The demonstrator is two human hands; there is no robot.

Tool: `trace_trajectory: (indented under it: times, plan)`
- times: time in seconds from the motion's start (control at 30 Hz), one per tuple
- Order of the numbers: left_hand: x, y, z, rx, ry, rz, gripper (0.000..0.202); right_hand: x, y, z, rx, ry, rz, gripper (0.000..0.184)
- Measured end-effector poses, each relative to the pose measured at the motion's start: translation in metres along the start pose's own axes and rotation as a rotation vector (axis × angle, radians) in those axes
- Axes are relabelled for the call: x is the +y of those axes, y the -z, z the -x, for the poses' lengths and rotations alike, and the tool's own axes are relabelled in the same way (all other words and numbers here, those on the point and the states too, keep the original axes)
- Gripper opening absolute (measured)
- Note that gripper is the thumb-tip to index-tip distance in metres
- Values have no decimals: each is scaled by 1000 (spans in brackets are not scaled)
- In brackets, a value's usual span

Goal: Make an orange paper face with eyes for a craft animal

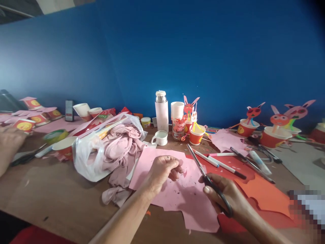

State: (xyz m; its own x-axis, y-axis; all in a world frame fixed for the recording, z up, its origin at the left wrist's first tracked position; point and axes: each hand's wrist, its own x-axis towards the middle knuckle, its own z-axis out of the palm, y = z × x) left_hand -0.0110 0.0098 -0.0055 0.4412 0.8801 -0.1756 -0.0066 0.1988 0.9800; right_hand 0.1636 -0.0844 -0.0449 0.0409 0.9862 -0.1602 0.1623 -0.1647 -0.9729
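My right hand [228,191] is closed around the black handles of a pair of scissors [195,156], whose metal blades point up and to the left. The blades look nearly closed and touch no paper that I can make out. To their left, my left hand [166,169] is pinched, with a small piece of pink paper [185,173] at its fingertips. Beneath both hands lies a large cut sheet of pink paper [200,217], strewn with tiny scraps. Red paper [233,220] and orange paper [266,195] spread to the right.
Several markers [227,166] lie beyond my right hand. A white mug [160,138], a thermos [161,113] and paper cups with rabbit figures [275,135] stand behind. Left are a plastic bag [88,159], pink cloth [119,142] and another person's hand [10,145].
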Motion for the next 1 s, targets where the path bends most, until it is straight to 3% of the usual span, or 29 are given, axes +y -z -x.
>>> trace_trajectory:
  times: [0.3,0.47,0.6,0.8,1.0]
  plan:
    - [-4,-2,-3,-35,-3,-106,18,-23,1,11,188,125,-149,36]
    - [-4,-14,0,-111,38,-223,24,-27,9,10,150,154,-177,37]
    - [-7,-26,-6,-246,63,-489,24,-28,14,10,122,164,-194,39]
    - [-5,-38,-15,-431,-45,-886,24,-34,19,13,122,170,-245,38]
    - [9,-31,-18,-349,-200,-1035,25,-40,22,16,157,183,-239,35]
